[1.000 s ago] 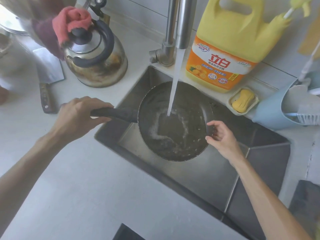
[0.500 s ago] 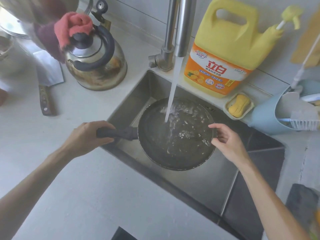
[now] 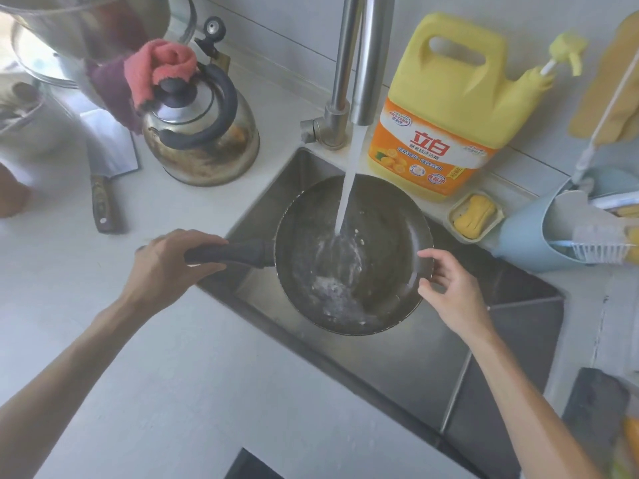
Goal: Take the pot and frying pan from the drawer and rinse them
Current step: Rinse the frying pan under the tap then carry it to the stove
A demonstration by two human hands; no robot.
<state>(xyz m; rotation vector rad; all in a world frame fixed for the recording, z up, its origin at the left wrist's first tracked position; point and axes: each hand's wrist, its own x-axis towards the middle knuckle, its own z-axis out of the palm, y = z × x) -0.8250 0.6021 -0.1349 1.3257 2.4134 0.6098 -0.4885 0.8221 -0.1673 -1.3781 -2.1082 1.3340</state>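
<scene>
over sink [image 3: 408,371], frying pan [image 3: 380,236] spans left hand [image 3: 166,267] to right hand [image 3: 449,292].

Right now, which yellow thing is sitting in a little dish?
The yellow soap bar, lying in its small tray at the sink's edge. The big yellow detergent jug stands on the counter behind it.

Frying pan [image 3: 352,254] was held over steel sink [image 3: 432,368], tilted. Left hand [image 3: 166,267] gripped dark handle at pan's 9 o'clock. Right hand [image 3: 449,292] pinched rim at 3 o'clock. Water stream from faucet [image 3: 359,63] hit pan centre, splashing. Yellow detergent jug [image 3: 446,108] stood at 1 o'clock on worktop [image 3: 173,375]; kettle [image 3: 200,133] at 10 o'clock.
</scene>
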